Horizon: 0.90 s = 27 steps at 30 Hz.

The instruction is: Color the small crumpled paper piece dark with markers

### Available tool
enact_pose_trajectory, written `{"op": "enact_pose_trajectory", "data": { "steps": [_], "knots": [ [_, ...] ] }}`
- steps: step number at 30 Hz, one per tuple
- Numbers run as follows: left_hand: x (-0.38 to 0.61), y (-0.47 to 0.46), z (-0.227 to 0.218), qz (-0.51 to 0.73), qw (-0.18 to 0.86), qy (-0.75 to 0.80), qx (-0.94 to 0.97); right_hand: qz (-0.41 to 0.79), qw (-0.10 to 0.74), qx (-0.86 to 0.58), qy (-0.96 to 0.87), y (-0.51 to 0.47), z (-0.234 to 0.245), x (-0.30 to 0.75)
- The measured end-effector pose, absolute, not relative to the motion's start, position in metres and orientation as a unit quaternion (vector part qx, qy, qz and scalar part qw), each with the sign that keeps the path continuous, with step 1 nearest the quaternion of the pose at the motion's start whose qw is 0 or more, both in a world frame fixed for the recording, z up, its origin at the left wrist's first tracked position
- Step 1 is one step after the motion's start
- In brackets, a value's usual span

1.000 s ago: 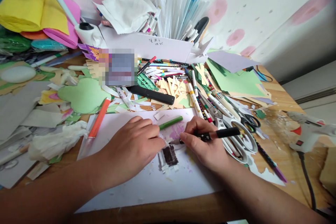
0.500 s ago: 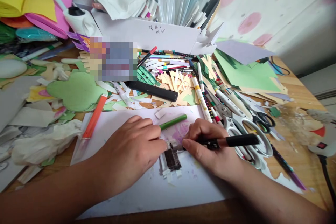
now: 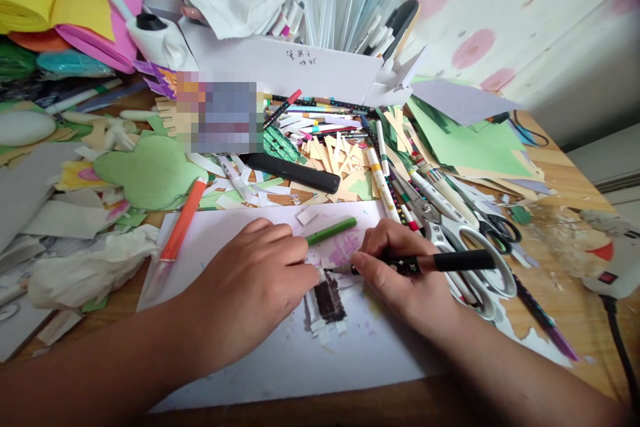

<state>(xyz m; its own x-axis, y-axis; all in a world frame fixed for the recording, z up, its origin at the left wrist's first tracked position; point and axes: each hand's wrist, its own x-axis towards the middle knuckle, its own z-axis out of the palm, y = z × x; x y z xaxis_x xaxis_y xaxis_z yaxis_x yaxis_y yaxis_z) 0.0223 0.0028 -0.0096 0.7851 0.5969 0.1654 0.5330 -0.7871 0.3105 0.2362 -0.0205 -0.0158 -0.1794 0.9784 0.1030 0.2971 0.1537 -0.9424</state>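
My right hand (image 3: 400,273) is closed round a black marker (image 3: 415,263), its tip pointing left at the top of a small paper piece (image 3: 327,300). A dark rectangle of black colouring covers much of this piece, and its pale edges look layered and ragged. My left hand (image 3: 260,277) is curled, with thumb and fingertips closed at the piece's upper left edge. Beneath both hands lies a white sheet (image 3: 220,373) with faint purple stains. A green marker (image 3: 331,231) rests on the sheet just beyond my left fingers.
An orange marker (image 3: 184,220) lies at the sheet's left edge. To the right are scissors (image 3: 465,247) among several pens. Behind are a black bar-shaped object (image 3: 295,173), paper strips (image 3: 333,153) and a white box (image 3: 285,67). A corded white device (image 3: 617,260) stands far right.
The black marker and my right hand have shifted slightly, and the marker's tip now shows more clearly at the piece's top edge. My left hand keeps its place on the paper.
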Motion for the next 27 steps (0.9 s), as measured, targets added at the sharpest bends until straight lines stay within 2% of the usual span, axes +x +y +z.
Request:
{"op": "enact_pose_trajectory", "data": {
  "steps": [27],
  "knots": [
    [0.0230, 0.0034, -0.0101, 0.129, 0.141, 0.300, 0.935, 0.419, 0.414, -0.521, -0.617, -0.0159, -0.0178, 0.2349]
  ]
}}
